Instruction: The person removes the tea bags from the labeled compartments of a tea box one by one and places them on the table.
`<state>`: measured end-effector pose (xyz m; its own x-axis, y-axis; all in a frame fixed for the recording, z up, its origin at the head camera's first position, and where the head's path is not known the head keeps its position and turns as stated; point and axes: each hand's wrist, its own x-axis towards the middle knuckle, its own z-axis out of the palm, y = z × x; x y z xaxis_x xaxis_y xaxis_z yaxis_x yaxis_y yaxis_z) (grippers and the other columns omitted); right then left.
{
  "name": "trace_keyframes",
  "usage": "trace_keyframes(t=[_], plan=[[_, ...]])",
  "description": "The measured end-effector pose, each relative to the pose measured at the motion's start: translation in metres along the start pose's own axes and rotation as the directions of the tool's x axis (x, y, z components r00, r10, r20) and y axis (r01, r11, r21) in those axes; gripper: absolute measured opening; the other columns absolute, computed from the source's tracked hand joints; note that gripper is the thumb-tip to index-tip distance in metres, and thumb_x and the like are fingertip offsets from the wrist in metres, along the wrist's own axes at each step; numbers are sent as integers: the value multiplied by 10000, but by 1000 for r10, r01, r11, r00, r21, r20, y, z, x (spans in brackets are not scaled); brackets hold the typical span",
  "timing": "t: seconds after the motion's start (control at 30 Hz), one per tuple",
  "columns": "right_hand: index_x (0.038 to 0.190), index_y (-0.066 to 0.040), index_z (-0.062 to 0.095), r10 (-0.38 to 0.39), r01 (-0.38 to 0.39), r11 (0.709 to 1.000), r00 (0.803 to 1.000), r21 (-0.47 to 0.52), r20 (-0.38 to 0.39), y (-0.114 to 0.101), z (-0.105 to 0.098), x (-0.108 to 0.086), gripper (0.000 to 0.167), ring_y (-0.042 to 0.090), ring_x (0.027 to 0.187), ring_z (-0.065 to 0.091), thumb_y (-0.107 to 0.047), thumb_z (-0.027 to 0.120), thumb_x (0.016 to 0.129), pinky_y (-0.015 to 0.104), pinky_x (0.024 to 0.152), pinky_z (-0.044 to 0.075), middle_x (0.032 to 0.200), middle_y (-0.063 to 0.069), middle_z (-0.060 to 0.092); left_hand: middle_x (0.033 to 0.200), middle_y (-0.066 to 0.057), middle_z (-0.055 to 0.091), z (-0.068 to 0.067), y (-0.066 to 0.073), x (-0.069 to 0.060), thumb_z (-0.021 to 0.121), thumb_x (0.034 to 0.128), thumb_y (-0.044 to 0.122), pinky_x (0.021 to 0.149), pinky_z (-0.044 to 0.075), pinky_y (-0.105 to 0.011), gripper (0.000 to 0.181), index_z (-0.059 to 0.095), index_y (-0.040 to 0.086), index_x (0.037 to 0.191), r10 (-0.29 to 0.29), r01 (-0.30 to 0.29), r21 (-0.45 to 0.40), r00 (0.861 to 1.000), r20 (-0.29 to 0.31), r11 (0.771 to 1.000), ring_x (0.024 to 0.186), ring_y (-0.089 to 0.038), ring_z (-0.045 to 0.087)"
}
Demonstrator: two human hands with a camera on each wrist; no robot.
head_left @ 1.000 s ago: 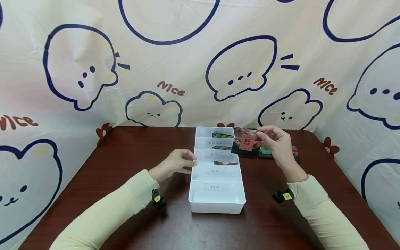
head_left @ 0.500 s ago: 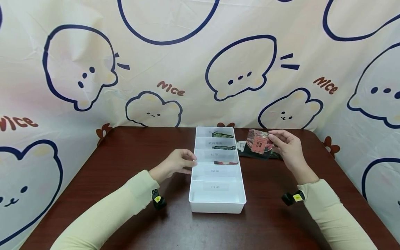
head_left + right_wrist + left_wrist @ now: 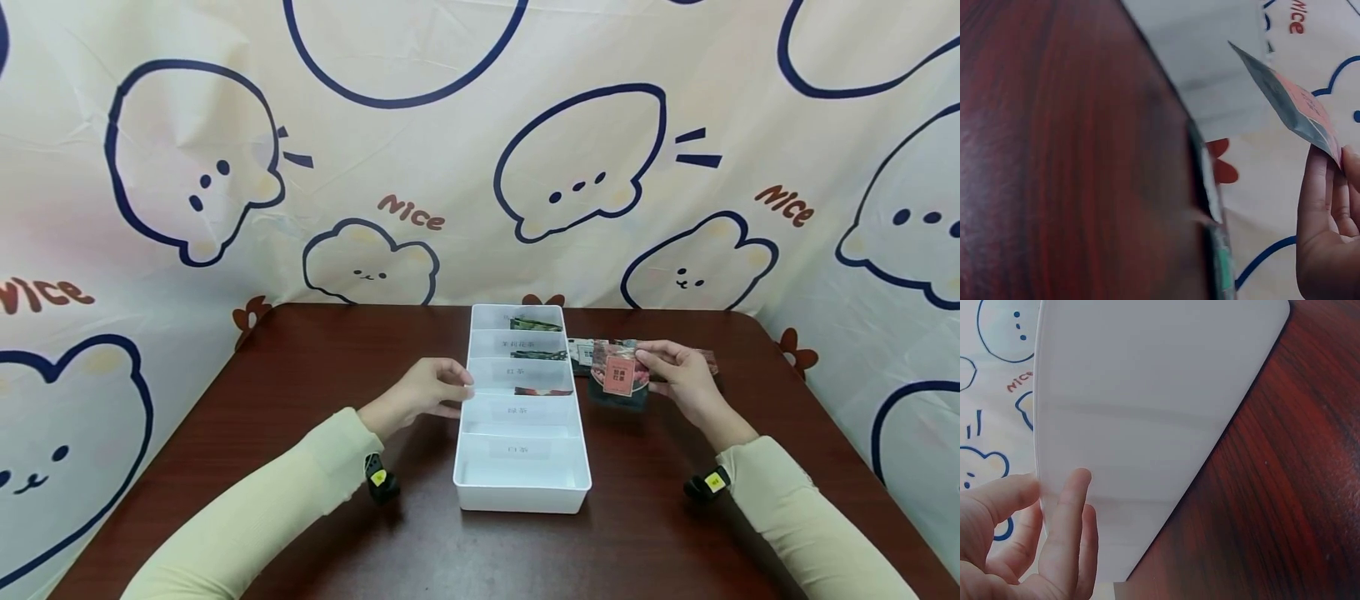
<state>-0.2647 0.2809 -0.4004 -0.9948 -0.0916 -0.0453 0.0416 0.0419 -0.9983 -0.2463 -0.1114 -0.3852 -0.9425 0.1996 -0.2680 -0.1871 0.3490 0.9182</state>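
Note:
A long white divided box [image 3: 520,498] stands mid-table, with printed labels on its compartments. My left hand [image 3: 417,393] is at the box's left side; in the left wrist view, fingertips [image 3: 1079,487] lie against the outer wall and others meet the rim. Between thumb and fingers, my right hand [image 3: 686,387] pinches a tea sachet [image 3: 618,377] with a pink-red label by its right edge. The sachet is tilted just right of the box, and in the right wrist view it is apart from the tabletop. Sachets stand in the three far compartments, one with a red top edge [image 3: 543,392].
More tea sachets [image 3: 581,354] lie on the table behind the held one, partly hidden by it and the right hand. A green-labelled one [image 3: 1224,265] shows in the right wrist view. A patterned cloth [image 3: 465,167] hangs behind the brown table [image 3: 337,333].
The right hand first moved right with the sachet, away from the box, then brought it lower and nearer. More of the sachets behind has come into sight. The left hand and box stay put.

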Motion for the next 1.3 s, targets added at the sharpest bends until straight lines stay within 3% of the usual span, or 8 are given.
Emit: trace_keyframes(t=[0.3,0.47,0.77,1.3], plan=[[1242,-56,602,119,-113,978,993,-175,24,15,4,11,419,24,765,628,-329,642,928,219,654,574,908,-158,688,1027,-147,589,0,1,-1,731,837,22,705,615,-398,169,646,24,982,-7,7,-10,1000,2,1000,846,-230,643],[1216,-61,621,180,-170,960,983,-222,28,20,5,15,367,41,783,647,-295,643,933,244,675,587,923,-114,687,1013,-147,591,0,0,-1,732,835,19,706,615,-403,168,647,23,980,-8,8,-5,1000,0,1000,838,-230,642],[1247,-5,598,179,-165,935,984,-315,17,27,9,25,434,62,825,656,-283,665,922,293,687,606,1002,-10,691,1008,-152,598,1,1,-1,725,834,3,711,614,-412,171,641,20,981,-5,5,-3,1000,-7,1000,828,-233,646],[1145,10,649,218,-192,865,976,-464,4,23,18,36,298,109,706,627,-190,665,924,295,607,596,891,42,674,1014,-151,595,1,1,0,734,826,4,712,614,-413,177,645,23,977,-6,6,-1,1000,-7,1000,834,-232,646]])
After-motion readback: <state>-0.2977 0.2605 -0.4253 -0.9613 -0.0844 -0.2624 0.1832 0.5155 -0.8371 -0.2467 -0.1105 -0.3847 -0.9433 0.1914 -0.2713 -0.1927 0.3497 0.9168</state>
